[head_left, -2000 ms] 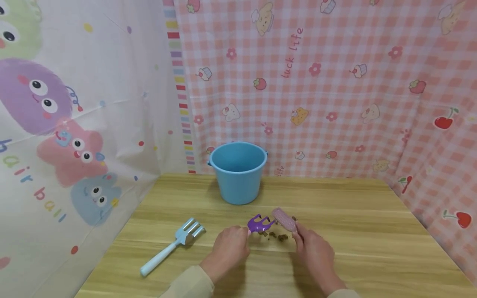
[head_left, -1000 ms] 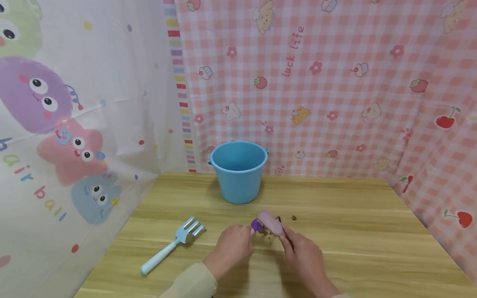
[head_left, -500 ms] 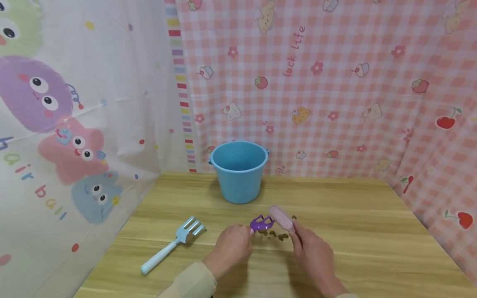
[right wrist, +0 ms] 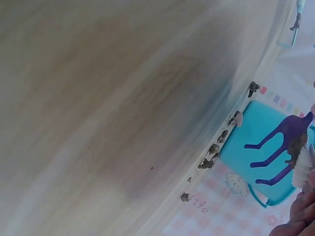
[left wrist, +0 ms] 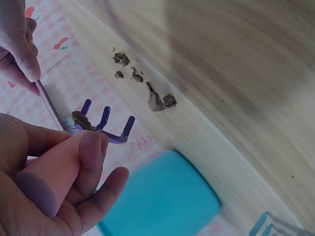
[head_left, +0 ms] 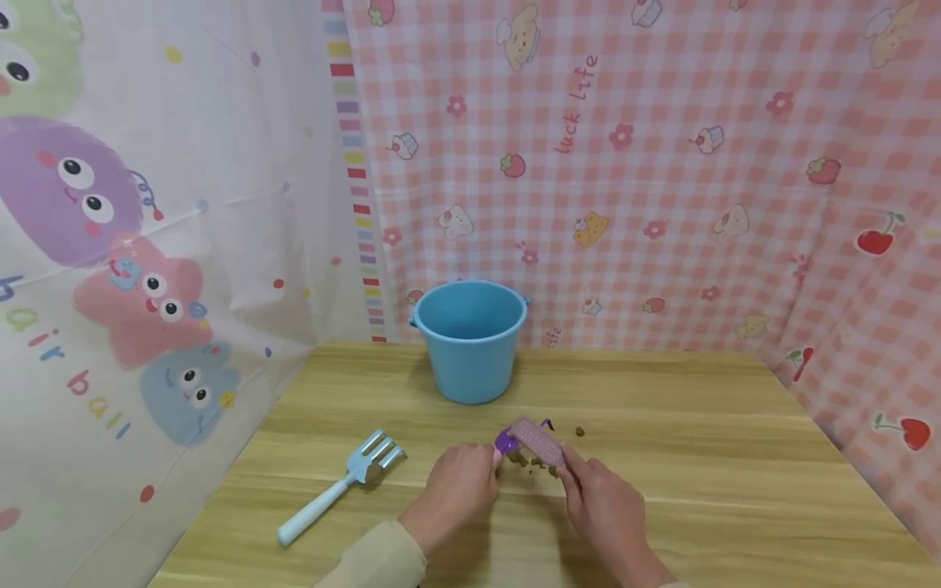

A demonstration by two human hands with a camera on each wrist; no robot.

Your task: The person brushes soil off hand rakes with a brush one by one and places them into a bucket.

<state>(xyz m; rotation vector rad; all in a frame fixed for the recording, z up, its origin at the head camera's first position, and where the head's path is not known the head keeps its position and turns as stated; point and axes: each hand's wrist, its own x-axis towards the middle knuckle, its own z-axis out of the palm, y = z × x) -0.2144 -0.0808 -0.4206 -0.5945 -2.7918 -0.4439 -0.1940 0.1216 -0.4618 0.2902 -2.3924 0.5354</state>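
I see the brush (head_left: 540, 443) swung back over the purple fork (head_left: 504, 442) from beside its tines; dirt (left wrist: 81, 120) clings there, so scrubbing looks unfinished. Left fingers (left wrist: 89, 169) curl round the fork's handle (left wrist: 58, 166), right fingers (head_left: 584, 469) pinch the brush, above the tabletop (head_left: 720, 490), in from its far edge.

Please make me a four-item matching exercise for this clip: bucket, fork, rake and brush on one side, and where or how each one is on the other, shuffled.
1. Bucket
2. Fork
3. Rake
4. Brush

A. Held in the left hand
B. Lying flat on the table
C. Held in the right hand
D. Standing upright, mouth up

Pairs: 1-D, 2-B, 3-A, 4-C
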